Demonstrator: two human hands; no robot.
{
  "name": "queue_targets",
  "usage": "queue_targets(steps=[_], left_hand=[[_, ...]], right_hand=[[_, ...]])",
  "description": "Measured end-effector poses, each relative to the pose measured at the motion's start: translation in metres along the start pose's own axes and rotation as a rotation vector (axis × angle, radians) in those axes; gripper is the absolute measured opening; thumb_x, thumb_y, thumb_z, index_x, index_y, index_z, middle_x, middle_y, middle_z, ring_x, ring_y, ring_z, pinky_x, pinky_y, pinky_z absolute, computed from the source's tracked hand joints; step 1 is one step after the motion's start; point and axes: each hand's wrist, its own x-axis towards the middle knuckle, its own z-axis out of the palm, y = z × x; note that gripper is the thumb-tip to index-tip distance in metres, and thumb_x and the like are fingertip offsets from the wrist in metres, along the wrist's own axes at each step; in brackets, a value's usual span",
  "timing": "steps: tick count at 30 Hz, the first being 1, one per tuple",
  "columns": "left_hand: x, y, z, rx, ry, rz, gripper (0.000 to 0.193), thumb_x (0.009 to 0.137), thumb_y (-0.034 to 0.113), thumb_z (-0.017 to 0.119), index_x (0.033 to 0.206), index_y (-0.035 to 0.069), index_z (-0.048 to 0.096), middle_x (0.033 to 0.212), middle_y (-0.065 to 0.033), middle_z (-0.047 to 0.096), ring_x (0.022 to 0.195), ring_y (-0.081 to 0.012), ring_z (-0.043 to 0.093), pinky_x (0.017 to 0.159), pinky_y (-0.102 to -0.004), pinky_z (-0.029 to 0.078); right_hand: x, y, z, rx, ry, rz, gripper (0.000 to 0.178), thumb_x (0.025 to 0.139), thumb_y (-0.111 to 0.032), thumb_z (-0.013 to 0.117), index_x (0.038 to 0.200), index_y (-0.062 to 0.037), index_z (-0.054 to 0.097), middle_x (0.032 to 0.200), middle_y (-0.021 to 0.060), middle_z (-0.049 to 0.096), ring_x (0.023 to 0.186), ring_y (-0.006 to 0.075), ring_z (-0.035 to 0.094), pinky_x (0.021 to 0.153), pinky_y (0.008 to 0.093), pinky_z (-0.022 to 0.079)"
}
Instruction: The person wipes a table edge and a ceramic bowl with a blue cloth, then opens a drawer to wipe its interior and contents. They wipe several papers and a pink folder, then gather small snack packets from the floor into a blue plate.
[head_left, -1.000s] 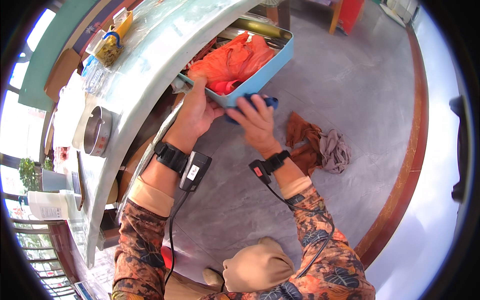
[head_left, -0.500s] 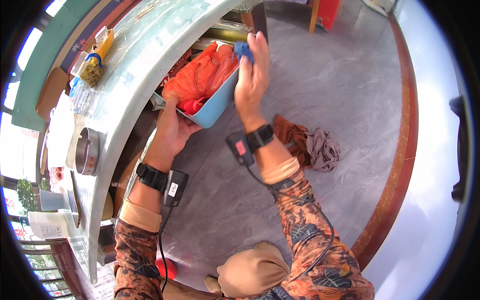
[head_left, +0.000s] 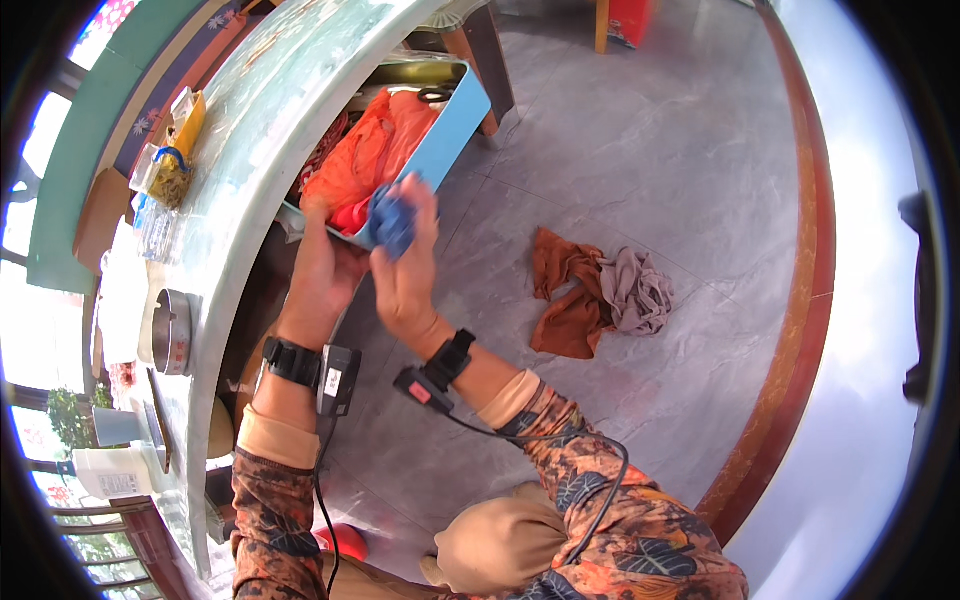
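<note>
Under the counter's edge, a light-blue bin (head_left: 462, 118) stands pulled partly out. Orange-red thin crumpled fabric or bags (head_left: 365, 150) fill most of it, with a brighter red piece (head_left: 348, 217) at the near end. My left hand (head_left: 325, 270) is closed on the bin's near end, its thumb at the rim and fingers partly hidden. Just beside it, my right hand (head_left: 408, 275) grips a dark-blue crumpled cloth (head_left: 393, 222) over the bin's near corner. A black ring-shaped thing (head_left: 434, 95) lies at the bin's far end.
Brown cloth (head_left: 567, 290) and grey cloth (head_left: 638, 292) lie crumpled on the grey tiled floor (head_left: 700, 180). Along the counter (head_left: 250, 130) at left stand a metal bowl (head_left: 172, 332), a yellow-lidded container (head_left: 172, 178) and a white jug (head_left: 112, 473). A white wall curves along the right.
My right hand has moved down and left with the blue cloth, from the bin's far side to its near corner. The left hand still grips the bin. The view has shifted slightly.
</note>
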Motion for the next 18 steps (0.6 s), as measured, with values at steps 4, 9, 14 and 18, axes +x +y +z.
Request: queue_targets(steps=[4,9,14,18], left_hand=[[-0.012,0.006,-0.007,0.025,-0.007,-0.012,0.055,0.107,0.046,0.043,0.144,0.006,0.047,0.138,-0.0117,0.06,0.121,-0.0254,0.063,0.096,-0.0493,0.056],[-0.018,0.008,-0.012,0.069,-0.024,-0.002,0.06,0.106,0.05,0.043,0.149,0.008,0.04,0.144,-0.0111,0.056,0.123,-0.026,0.062,0.096,-0.0486,0.056],[-0.022,0.004,-0.023,0.019,0.005,-0.099,0.06,0.106,0.05,0.044,0.148,0.007,0.042,0.144,-0.0115,0.056,0.123,-0.0267,0.062,0.096,-0.0488,0.056],[-0.042,-0.009,-0.039,-0.009,0.033,-0.146,0.054,0.106,0.04,0.049,0.148,0.007,0.043,0.144,-0.0115,0.055,0.124,-0.0255,0.06,0.098,-0.047,0.053]], right_hand=[[0.013,0.011,-0.012,-0.219,-0.142,-0.158,0.055,0.095,-0.009,0.051,0.149,-0.0036,0.047,0.159,0.0208,0.037,0.15,0.042,0.028,0.12,0.0578,0.014],[0.147,0.074,-0.036,-0.043,0.213,0.091,0.038,0.097,-0.017,0.054,0.129,0.0027,0.06,0.132,0.0229,0.061,0.123,0.0396,0.056,0.105,0.0428,0.041],[0.156,0.076,-0.066,0.471,-0.045,0.786,0.035,0.101,-0.034,0.06,0.1,0.0006,0.069,0.078,0.0025,0.063,0.07,0.0112,0.061,0.065,0.0285,0.048],[0.113,0.056,-0.088,0.562,-0.017,0.939,0.041,0.098,-0.042,0.067,0.113,-0.0035,0.065,0.092,0.0001,0.061,0.079,0.01,0.059,0.073,0.0253,0.049]])
